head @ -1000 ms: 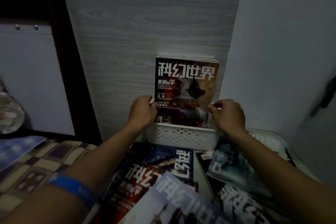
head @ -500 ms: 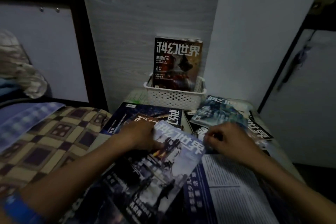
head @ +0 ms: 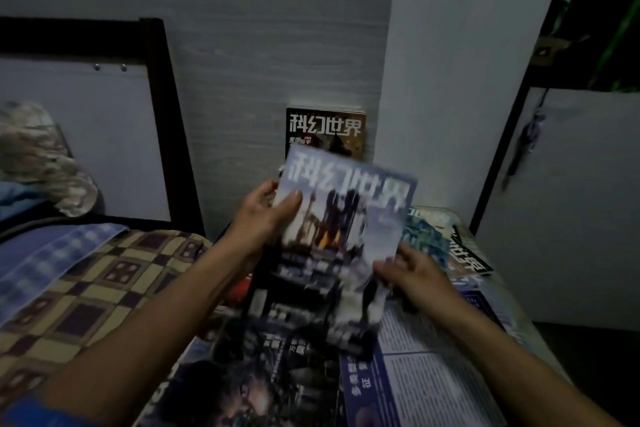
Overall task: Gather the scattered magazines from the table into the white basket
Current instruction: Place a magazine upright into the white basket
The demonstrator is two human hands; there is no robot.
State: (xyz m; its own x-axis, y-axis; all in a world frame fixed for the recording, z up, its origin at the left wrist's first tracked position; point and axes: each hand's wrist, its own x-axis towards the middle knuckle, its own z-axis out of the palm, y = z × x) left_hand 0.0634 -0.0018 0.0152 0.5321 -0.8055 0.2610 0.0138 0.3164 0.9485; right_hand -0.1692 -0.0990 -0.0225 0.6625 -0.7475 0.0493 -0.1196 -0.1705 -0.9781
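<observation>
Both hands are holding a pale blue-and-white glossy magazine (head: 341,239) with large white title characters, lifted off the counter (head: 519,319) and tilted so its top edge is leaning toward the wall. The left hand (head: 265,218) is gripping the magazine's upper left edge, thumb lying across the cover and the other fingers (head: 263,189) curling behind it. The right hand (head: 412,272) is pinching the lower right edge, its fingers bent around the paper. The held magazine is blurred, so its cover art cannot be made out in detail. Behind it, a dark red-and-black magazine (head: 325,130) with the same white title characters is standing upright against the grey wood-grain wall panel (head: 277,55); the white basket is hidden behind the held magazine, so it cannot be seen here. More magazines are lying on the counter: a teal-covered one (head: 424,237) just right of the held copy, a black one with white characters (head: 465,255) beside that near the counter's far right edge, a blue-and-white open page of printed text (head: 426,374) under the right forearm, and a dark cover showing a face (head: 221,392) under the left forearm. To the left, a bed with a brown-and-cream checked cover (head: 93,291) is lying beside the counter, with a dark bed frame (head: 166,107) rising behind it.
</observation>
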